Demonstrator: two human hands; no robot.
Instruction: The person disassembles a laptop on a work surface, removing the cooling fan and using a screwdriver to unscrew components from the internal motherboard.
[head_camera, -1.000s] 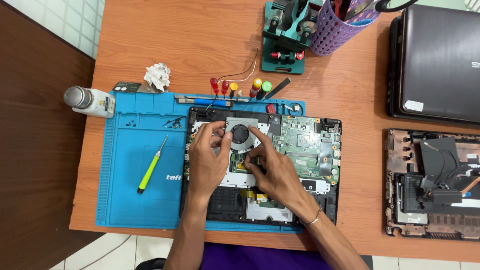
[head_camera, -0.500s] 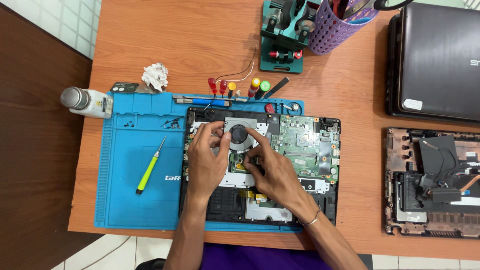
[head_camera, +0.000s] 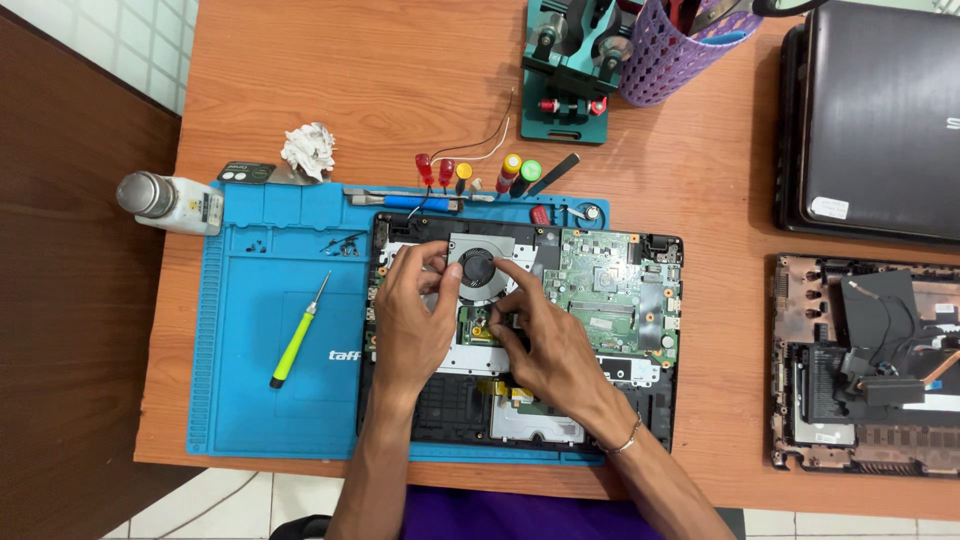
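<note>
An opened laptop base (head_camera: 655, 400) lies on a blue repair mat (head_camera: 260, 390), its green circuit board (head_camera: 610, 290) exposed. A round cooling fan (head_camera: 480, 268) in a silver housing sits at the upper left of the base. My left hand (head_camera: 412, 325) grips the fan housing's left side with thumb and fingers. My right hand (head_camera: 545, 345) pinches the housing's right and lower edge, its index finger lying along the fan's rim. A bracelet circles my right wrist.
A yellow-green screwdriver (head_camera: 298, 332) lies on the mat's left part, small screws (head_camera: 342, 245) above it. A white bottle (head_camera: 172, 203), crumpled tissue (head_camera: 308, 148), several coloured-handled tools (head_camera: 478, 173), a teal stand (head_camera: 570, 70), purple basket (head_camera: 672, 50), closed laptop (head_camera: 880, 120) and another stripped chassis (head_camera: 865, 365) surround it.
Both hands stay on the fan with only slight finger shifts; the view has drifted a little.
</note>
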